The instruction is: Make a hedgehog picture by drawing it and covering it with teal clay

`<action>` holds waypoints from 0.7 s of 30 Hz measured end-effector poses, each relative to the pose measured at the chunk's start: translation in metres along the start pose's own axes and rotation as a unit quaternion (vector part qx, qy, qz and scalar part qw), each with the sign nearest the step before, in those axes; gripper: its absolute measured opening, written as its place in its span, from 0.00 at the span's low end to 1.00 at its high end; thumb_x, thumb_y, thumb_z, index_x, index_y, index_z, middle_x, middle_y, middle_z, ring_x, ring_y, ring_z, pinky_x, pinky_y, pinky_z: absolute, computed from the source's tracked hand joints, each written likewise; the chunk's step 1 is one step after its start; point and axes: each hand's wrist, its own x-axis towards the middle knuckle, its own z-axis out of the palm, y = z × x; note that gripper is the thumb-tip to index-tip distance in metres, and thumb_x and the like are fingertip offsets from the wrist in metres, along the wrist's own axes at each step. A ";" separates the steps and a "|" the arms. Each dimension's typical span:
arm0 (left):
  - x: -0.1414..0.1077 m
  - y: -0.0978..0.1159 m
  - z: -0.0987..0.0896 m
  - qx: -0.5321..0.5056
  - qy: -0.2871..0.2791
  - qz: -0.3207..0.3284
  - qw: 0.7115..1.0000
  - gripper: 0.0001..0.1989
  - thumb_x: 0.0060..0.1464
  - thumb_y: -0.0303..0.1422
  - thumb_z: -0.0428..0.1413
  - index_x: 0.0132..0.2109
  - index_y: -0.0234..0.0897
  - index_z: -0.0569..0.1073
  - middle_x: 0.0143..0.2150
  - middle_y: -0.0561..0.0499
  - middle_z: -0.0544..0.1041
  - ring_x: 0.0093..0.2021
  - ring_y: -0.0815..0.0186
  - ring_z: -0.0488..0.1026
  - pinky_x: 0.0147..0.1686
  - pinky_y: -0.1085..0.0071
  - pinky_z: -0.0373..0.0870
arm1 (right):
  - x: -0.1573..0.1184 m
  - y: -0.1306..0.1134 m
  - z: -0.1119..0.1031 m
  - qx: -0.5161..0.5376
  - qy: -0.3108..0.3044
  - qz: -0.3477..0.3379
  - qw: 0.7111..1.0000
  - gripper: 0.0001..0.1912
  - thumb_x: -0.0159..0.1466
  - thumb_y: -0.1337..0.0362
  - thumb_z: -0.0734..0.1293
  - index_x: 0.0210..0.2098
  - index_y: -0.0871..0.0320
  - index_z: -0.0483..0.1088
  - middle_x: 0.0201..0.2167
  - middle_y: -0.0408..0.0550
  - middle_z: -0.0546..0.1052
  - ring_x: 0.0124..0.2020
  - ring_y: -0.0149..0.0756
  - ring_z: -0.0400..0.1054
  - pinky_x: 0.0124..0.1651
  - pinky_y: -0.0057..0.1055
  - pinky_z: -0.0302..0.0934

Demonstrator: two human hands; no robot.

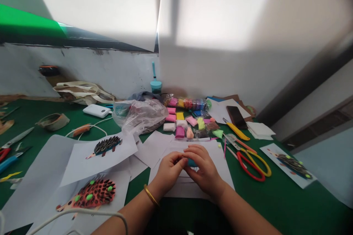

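Both hands meet over a white sheet of paper (pixel 223 176) that has some dark drawn lines on it. The fingers of my left hand (pixel 170 172), with a gold bangle at the wrist, are pinched together; what they hold, if anything, is hidden. My right hand (pixel 205 172) curves its fingers around a piece of blue clay (pixel 191 162), mostly covered by the fingers. Whether the clay touches the paper I cannot tell. A small yellow-green ball (pixel 219 146) lies near the sheet's upper right corner.
Several clay packets (pixel 180 123) lie beyond the sheet, beside a plastic bag (pixel 145 114). Right are scissors (pixel 252 165), a yellow cutter (pixel 237 129), a phone (pixel 236 116) and a hedgehog picture (pixel 289 164). Left are a red hedgehog (pixel 95 192), a dark-spined hedgehog (pixel 107 144) and a cable (pixel 91 211).
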 end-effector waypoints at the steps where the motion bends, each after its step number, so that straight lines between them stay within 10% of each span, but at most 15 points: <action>1: 0.000 0.000 0.000 0.012 0.003 0.006 1.000 0.11 0.57 0.40 0.58 0.35 0.36 0.78 0.32 0.49 0.76 0.34 0.62 0.70 0.37 0.70 0.66 | -0.001 -0.001 0.000 0.001 -0.005 0.007 1.000 0.21 0.63 0.64 0.69 0.55 0.51 0.67 0.49 0.51 0.74 0.56 0.47 0.64 0.57 0.51 0.62; 7: 0.000 -0.003 -0.003 0.069 -0.022 0.019 0.997 0.19 0.59 0.44 0.54 0.26 0.36 0.74 0.25 0.51 0.72 0.29 0.64 0.68 0.32 0.71 0.63 | 0.000 0.000 -0.001 0.036 -0.020 0.023 0.999 0.13 0.65 0.61 0.67 0.50 0.50 0.71 0.44 0.50 0.75 0.50 0.44 0.68 0.52 0.46 0.65; 13: -0.001 -0.007 0.000 0.067 0.001 0.018 0.998 0.12 0.55 0.42 0.59 0.39 0.38 0.78 0.36 0.48 0.78 0.36 0.61 0.72 0.36 0.70 0.66 | -0.001 0.001 -0.001 0.022 0.005 0.028 0.999 0.09 0.66 0.64 0.66 0.45 0.50 0.73 0.38 0.48 0.75 0.43 0.42 0.69 0.46 0.44 0.66; 21: 0.000 -0.003 -0.005 0.021 0.048 0.002 0.999 0.18 0.61 0.44 0.53 0.33 0.36 0.79 0.27 0.49 0.76 0.30 0.63 0.72 0.33 0.69 0.67 | 0.015 0.036 -0.025 -0.091 -0.055 0.039 0.994 0.25 0.66 0.56 0.63 0.61 0.55 0.62 0.54 0.54 0.71 0.55 0.48 0.64 0.58 0.48 0.59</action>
